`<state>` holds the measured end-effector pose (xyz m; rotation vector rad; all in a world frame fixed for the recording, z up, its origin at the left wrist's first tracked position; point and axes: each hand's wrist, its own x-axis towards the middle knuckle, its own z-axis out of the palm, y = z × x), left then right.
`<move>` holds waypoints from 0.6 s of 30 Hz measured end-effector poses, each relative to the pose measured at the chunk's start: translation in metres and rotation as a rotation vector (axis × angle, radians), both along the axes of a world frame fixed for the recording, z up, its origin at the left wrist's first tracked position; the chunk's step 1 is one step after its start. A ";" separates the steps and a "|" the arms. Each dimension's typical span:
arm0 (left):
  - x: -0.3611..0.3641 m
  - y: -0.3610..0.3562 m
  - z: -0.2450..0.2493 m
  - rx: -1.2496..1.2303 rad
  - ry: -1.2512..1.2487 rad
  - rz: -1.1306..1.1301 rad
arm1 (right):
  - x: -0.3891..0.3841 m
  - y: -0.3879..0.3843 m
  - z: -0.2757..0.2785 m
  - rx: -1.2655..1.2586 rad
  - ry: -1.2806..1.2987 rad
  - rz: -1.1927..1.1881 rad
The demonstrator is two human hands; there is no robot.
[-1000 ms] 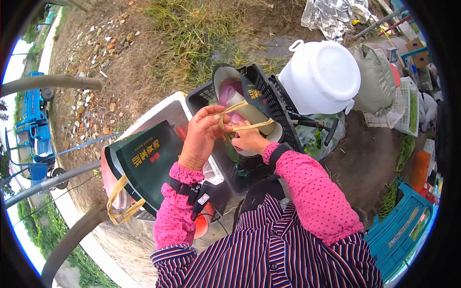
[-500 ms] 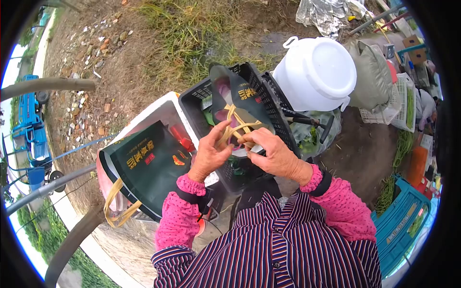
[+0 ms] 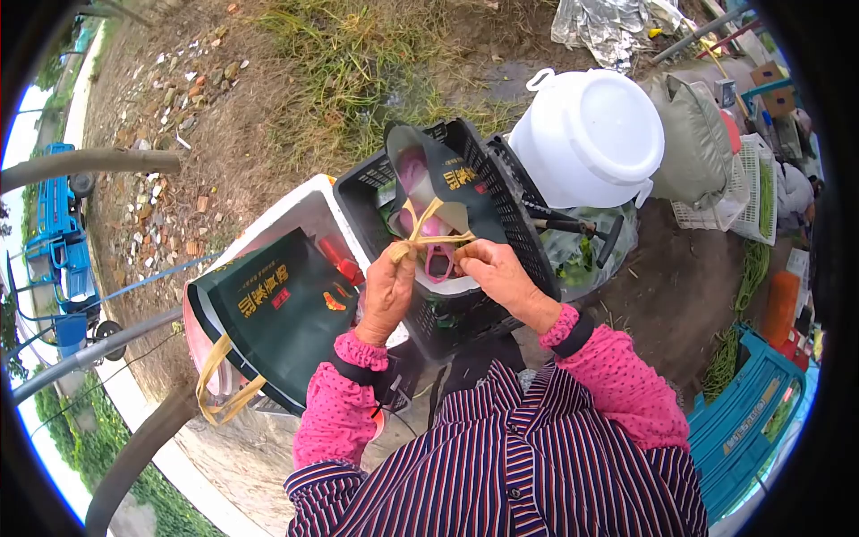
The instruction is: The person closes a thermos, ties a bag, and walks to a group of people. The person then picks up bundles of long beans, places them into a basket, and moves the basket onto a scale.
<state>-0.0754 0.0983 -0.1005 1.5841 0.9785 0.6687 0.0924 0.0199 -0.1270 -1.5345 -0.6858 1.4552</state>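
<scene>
A dark green bag [image 3: 465, 183] with gold lettering stands in a black plastic crate [image 3: 365, 183]. Its mouth gapes, and pinkish-purple contents [image 3: 413, 174] show inside. The bag's yellow handles [image 3: 434, 240] are crossed and look knotted above the mouth. My left hand [image 3: 389, 295] pinches the handles at the knot, to the left of the opening. On the other side, my right hand [image 3: 504, 282] has its fingers closed on a handle end. Left of the crate, a second dark green bag [image 3: 282, 309] with yellow handles leans in a white foam box [image 3: 309, 199].
A white lidded barrel [image 3: 586, 139] stands behind the crate, beside a stuffed greyish sack [image 3: 689, 143]. Clear plastic with greens [image 3: 577, 259] lies right of the crate. A teal crate [image 3: 747, 421] is at far right, metal poles [image 3: 98, 345] at left. A person bends at the far right edge.
My hands have moved apart, my left slightly down and my right a little right. The handles between them are now drawn out into a crossed, knot-like shape.
</scene>
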 end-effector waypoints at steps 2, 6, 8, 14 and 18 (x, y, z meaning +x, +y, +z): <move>0.001 -0.002 0.001 0.013 0.027 -0.029 | -0.009 0.004 0.001 -0.205 0.196 -0.028; 0.003 -0.004 0.004 0.104 0.025 -0.090 | -0.022 0.025 -0.017 -0.286 0.792 -0.228; 0.001 -0.004 0.003 0.103 0.022 -0.139 | -0.031 0.038 -0.022 -0.281 0.757 -0.302; 0.000 0.005 0.007 -0.297 -0.012 -0.126 | -0.032 0.066 -0.049 -0.018 1.099 -0.477; 0.006 0.028 0.000 -0.633 -0.093 0.013 | -0.021 0.061 -0.045 -0.030 1.118 -0.413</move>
